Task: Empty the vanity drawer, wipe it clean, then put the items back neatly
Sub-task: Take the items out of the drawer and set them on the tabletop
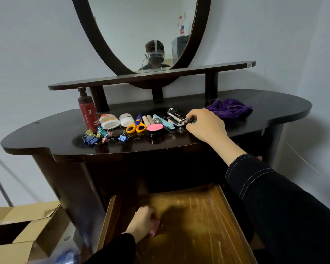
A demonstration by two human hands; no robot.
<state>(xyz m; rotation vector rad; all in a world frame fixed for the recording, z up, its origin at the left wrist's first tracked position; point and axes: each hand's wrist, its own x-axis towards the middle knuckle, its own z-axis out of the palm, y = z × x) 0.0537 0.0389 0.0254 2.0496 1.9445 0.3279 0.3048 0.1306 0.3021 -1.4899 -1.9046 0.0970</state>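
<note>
The open wooden drawer (198,216) shows a scratched bare bottom. My left hand (143,220) is inside it near the left side, gripping a small pink item (155,228). On the dark vanity top (274,103), my right hand (204,126) pinches the end of a small dark object (191,120) beside a silver and black case (176,116). A row of items lies there: red bottle (88,113), white tube (109,121), white jar (126,119), orange scissors (136,126), pink compact (155,128) and several coloured binder clips (99,136).
A purple cloth (229,108) is crumpled on the right of the vanity top. An oval mirror (141,31) and a raised shelf (151,75) stand behind. Cardboard boxes (21,225) sit on the floor at the left.
</note>
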